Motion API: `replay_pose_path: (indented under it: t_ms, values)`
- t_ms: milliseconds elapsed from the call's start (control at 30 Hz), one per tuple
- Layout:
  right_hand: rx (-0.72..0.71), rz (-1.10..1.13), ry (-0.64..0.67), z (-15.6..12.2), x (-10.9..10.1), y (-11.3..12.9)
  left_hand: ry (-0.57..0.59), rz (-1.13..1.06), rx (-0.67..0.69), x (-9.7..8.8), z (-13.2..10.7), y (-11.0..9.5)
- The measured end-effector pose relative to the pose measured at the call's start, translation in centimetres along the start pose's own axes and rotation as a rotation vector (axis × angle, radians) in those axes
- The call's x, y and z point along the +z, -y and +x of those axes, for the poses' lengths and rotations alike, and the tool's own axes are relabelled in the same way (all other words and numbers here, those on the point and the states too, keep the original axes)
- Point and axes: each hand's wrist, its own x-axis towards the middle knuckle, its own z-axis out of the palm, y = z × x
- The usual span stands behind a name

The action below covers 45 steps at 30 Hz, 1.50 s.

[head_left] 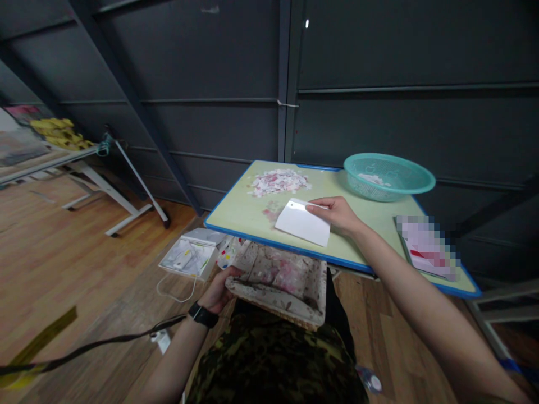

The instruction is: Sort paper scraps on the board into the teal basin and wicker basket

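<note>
My right hand grips a white flat scraper card, held against the pale green tabletop with its edge toward a small pinkish smear. A heap of white and pink scraps lies further back on the table. My left hand, wearing a black watch, holds the left rim of a stained square tray just below the table's blue front edge, over my lap.
A teal plastic basket holding a few scraps stands at the table's back right. A blurred-out sheet lies at the right edge. On the wooden floor sit an open white case, cables, and a white-legged table at left.
</note>
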Motion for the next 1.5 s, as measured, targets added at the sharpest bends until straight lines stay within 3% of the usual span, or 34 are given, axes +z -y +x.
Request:
replay_pose_path:
  t_ms: [100,200,567,800,1033,1100,1267,1500]
  values:
    - [-0.019,0.027,-0.185,0.3,-0.1,-0.3,-0.008,0.001,0.004,-0.2,0.2,0.2]
    - [-0.055,-0.004,-0.195,0.2,0.0,-0.2,-0.008,-0.007,0.01,-0.3,0.4,0.4]
    - [-0.079,-0.178,0.017,-0.2,-0.1,0.0,-0.025,0.003,0.007,-0.3,0.4,0.3]
    - [-0.059,-0.143,0.008,-0.3,-0.6,0.3,0.011,-0.005,0.018,-0.5,0.5,0.5]
    - [-0.022,-0.119,0.3,-0.4,-0.8,0.4,-0.022,-0.01,0.014,-0.1,0.2,0.3]
    - [-0.013,-0.103,0.254,-0.4,-0.6,0.4,-0.031,-0.014,0.013,0.0,0.2,0.3]
    - [-0.045,-0.064,0.001,-0.1,0.1,0.1,-0.03,-0.019,0.018,0.1,0.2,0.1]
    - [-0.122,-0.178,-0.02,0.3,1.1,0.1,-0.044,-0.047,0.037,0.1,0.0,-0.3]
